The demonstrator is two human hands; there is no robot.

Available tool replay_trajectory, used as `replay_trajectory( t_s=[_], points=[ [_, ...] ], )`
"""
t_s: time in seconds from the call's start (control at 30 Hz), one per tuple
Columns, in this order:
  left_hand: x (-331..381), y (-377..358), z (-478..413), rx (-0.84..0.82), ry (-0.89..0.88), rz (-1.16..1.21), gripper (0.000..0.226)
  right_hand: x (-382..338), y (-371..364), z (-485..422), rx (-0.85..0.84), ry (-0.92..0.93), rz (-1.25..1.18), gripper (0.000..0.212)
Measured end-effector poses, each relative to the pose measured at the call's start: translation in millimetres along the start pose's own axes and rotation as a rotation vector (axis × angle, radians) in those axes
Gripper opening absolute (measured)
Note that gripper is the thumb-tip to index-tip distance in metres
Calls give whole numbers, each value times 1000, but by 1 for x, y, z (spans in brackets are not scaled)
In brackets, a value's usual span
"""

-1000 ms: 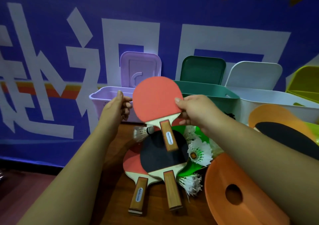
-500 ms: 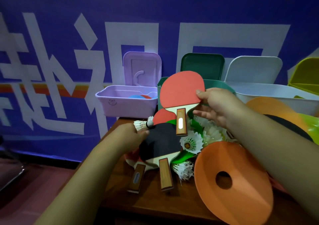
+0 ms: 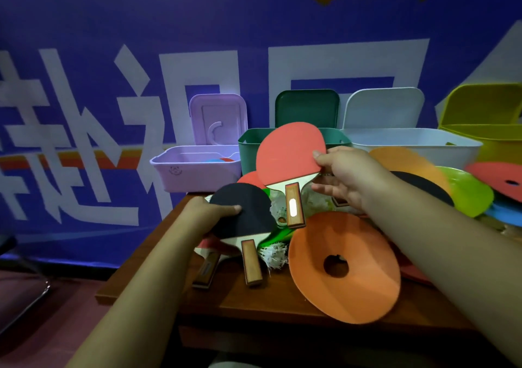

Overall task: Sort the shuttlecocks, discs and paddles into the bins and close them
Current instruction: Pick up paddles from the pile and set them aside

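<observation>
My right hand pinches the blade edge of a red-faced paddle, held up in front of the open green bin, handle hanging down. My left hand grips the edge of a black-faced paddle and lifts its blade off the pile. Another paddle lies under it on the wooden table. White shuttlecocks lie between the paddles and a large orange disc. The open purple bin holds something blue and red.
An open white bin and a yellow-green bin stand at the back right, all lids propped up against the blue banner. Orange, black, green, red and blue discs are piled at the right. The table's left edge is close to my left arm.
The red paddle has moved right, from in front of the purple bin to in front of the green one. My left hand has dropped to the pile and taken hold of the black paddle.
</observation>
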State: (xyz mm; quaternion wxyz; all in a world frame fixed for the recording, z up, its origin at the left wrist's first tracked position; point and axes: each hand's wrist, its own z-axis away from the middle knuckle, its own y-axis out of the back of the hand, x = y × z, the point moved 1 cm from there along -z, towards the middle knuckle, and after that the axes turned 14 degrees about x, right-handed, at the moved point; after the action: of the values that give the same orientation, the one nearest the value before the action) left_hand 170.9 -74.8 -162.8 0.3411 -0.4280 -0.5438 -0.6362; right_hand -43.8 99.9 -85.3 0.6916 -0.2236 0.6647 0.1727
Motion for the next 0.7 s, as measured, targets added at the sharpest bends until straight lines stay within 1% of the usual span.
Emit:
replay_trajectory(
  t_s=[0.1, 0.17, 0.23, 0.33, 0.47, 0.57, 0.7],
  points=[
    [12, 7, 6, 65, -55, 95, 43, -3, 10, 7, 8, 2, -4, 23],
    [24, 13, 10, 111, -68, 204, 31, -5, 17, 10, 22, 6, -5, 24],
    [36, 20, 14, 172, -84, 248, 22, -7, 23, 12, 38, 8, -5, 25],
    [52, 33, 21, 253, -176, 259, 24, -10, 31, 17, 58, 13, -14, 26],
    [67, 45, 37, 250, -235, 356, 28, -12, 40, 23, 75, 17, -36, 26],
    [76, 45, 50, 240, -237, 436, 33, -14, 49, 27, 99, 15, -56, 26],
    [89, 29, 64, 170, -165, 568, 30, -20, 66, 32, 136, 20, -102, 24]
  ],
)
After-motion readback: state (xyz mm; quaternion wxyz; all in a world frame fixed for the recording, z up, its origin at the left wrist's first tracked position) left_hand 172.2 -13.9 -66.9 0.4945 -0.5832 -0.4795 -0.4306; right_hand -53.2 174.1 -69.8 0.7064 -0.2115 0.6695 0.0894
